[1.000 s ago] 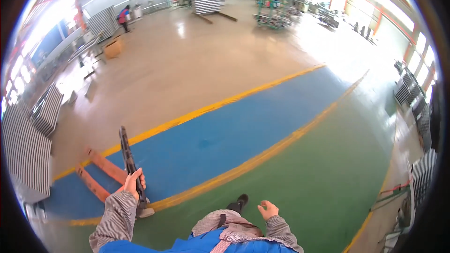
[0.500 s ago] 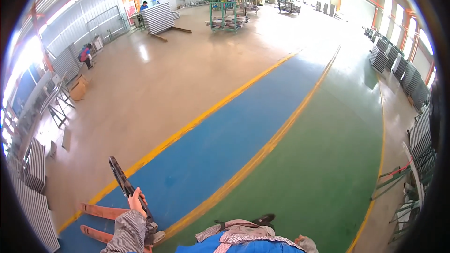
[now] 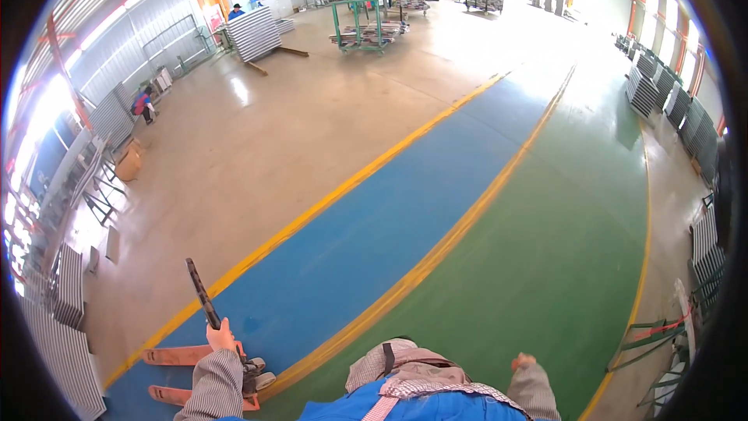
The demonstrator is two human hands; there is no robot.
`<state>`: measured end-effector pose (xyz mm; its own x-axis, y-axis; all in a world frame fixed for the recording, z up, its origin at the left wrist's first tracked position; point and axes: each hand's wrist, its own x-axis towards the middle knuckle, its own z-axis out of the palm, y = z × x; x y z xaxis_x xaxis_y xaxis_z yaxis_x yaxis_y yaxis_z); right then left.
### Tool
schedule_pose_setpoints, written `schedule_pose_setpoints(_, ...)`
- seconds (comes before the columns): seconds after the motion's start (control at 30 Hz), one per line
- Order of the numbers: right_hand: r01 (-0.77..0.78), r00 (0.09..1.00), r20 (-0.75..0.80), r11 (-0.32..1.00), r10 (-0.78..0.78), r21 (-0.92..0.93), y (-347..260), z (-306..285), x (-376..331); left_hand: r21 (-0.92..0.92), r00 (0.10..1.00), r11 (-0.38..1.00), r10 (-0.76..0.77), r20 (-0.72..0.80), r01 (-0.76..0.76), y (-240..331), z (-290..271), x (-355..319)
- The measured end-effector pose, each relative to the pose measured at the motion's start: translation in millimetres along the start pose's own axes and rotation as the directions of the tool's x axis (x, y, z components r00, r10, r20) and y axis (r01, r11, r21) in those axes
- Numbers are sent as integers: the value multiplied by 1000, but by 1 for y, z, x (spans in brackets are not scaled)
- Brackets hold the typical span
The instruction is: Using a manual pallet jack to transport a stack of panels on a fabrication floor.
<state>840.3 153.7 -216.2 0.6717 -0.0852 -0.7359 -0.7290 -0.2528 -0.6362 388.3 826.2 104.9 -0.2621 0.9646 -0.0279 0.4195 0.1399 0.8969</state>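
1. Pallet jack [image 3: 204, 374], orange, is sitting low on the blue lane [image 3: 374, 226] at the person's left; the left hand [image 3: 220, 337] is clenching its black handle [image 3: 201, 295].
2. Right hand [image 3: 522, 362] is hanging free over the green floor [image 3: 561, 249]; I cannot tell how its fingers lie.
3. Forks could be swinging wide into the grey panel stacks [image 3: 62, 343] nearby if the handle turns sharply.
4. Green rack [image 3: 362, 27] and workers are standing well apart, far ahead.
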Motion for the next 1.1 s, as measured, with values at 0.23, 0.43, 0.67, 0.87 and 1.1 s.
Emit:
schedule_pose_setpoints(0.23, 146, 988, 44, 989, -145, -2, -226, 108, 89, -52, 998, 999, 13, 59, -9, 42, 144, -22)
schedule_pose_setpoints(0.43, 110, 974, 226, 866, 3, -487, -284, 96, 122, -120, 998, 992, -52, -38, 47, 94, 290, -7)
schedule_pose_setpoints(0.67, -280, 941, -221, 957, 258, -76, -313, -2, 191, 251, 992, 961, 104, 71, -119, 182, 399, -42)
schedule_pose_setpoints(0.87, 192, 963, 268, 667, 12, -720, -380, -67, 211, 173, 992, 982, 91, -93, -74, 186, 511, -64)
schedule_pose_setpoints(1.1, 93, 990, 141, 625, 28, -775, -538, -116, 374, 437, 974, 898, 136, -179, -45, 256, 618, -169)
